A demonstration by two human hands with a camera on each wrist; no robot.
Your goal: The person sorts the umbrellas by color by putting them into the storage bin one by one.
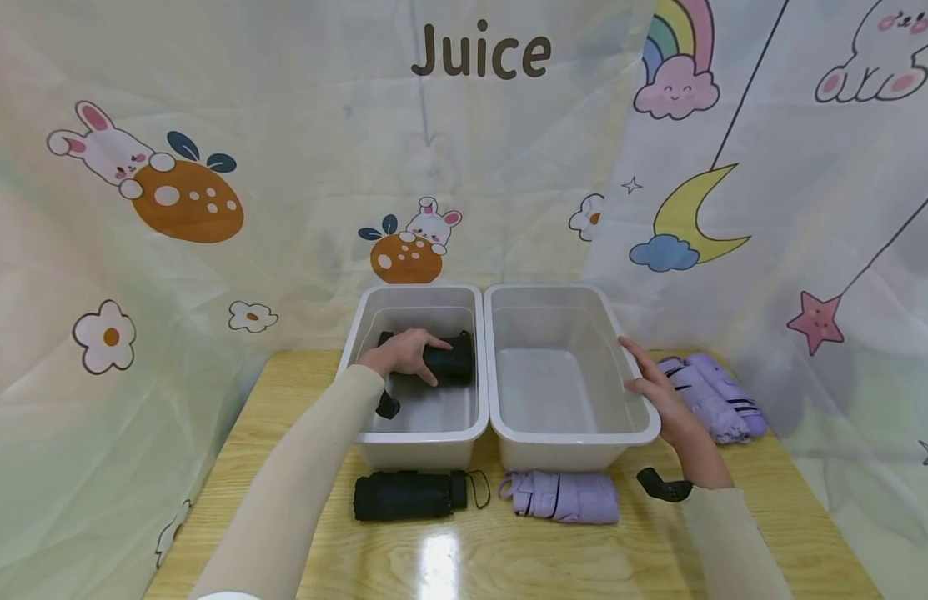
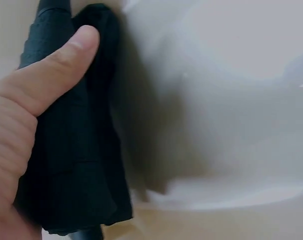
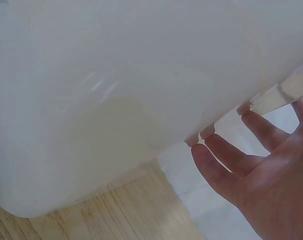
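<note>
In the head view, my left hand (image 1: 407, 352) reaches into the left white bin (image 1: 418, 437) and grips a black folded umbrella (image 1: 450, 360) there. The left wrist view shows the thumb (image 2: 66, 62) lying across the umbrella's dark fabric (image 2: 66, 145). A second dark fabric shape (image 2: 109, 100) runs alongside; I cannot tell if it is another umbrella. My right hand (image 1: 662, 404) is at the right side of the right white bin (image 1: 576, 437), whose inside shows bare. Its fingertips (image 3: 204, 150) touch the bin's outer wall in the right wrist view, fingers nearly straight.
In front of the left bin lies another black folded umbrella (image 1: 411, 495) with a wrist loop. A lilac folded umbrella (image 1: 564, 497) lies before the right bin. More lilac umbrellas (image 1: 714, 396) lie right of it on the wooden table (image 1: 539, 567). A printed curtain (image 1: 298, 167) hangs behind.
</note>
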